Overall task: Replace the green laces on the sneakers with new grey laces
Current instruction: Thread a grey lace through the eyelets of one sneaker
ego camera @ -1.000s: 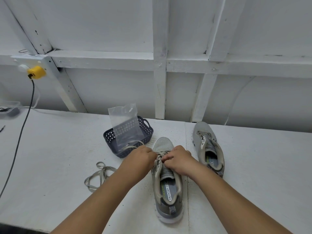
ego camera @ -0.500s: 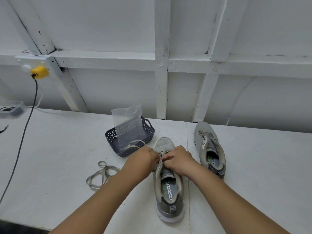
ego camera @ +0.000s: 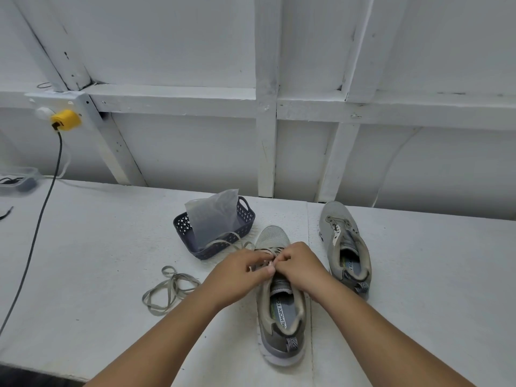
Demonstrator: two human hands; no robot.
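At far left on the white workbench (ego camera: 83, 247): one clear lidded tub (ego camera: 19, 181) with dark contents, and a black cable (ego camera: 33, 238) running down from a yellow plug (ego camera: 65, 120) on the wall frame; neither belongs to the job. Next along, one loose lace (ego camera: 170, 289), flat, pale grey-green, lying in a tangle beside the left forearm; whether it is a removed lace or a spare I cannot tell. Behind it, one dark perforated basket (ego camera: 190, 241) holding a clear plastic bag (ego camera: 215, 216) standing on end. At centre, near sneaker (ego camera: 279, 317), grey, toe pointing away, tongue exposed. Left hand (ego camera: 240, 275) and right hand (ego camera: 300, 270) meet over its eyelets, both with fingers curled and pinching a lace (ego camera: 231, 241) at its stiff tip; the rest of that lace trails off left over the basket rim. Step in hand, by my reading: feeding the tip through an eyelet. Done well, the tip stays pinched close to its end, the other hand steadies the eyelet flap, the flat lace is kept untwisted, and slack is drawn clear of the basket so it does not snag. At right, second sneaker (ego camera: 346, 247), unlaced as far as can be seen, awaiting its turn.
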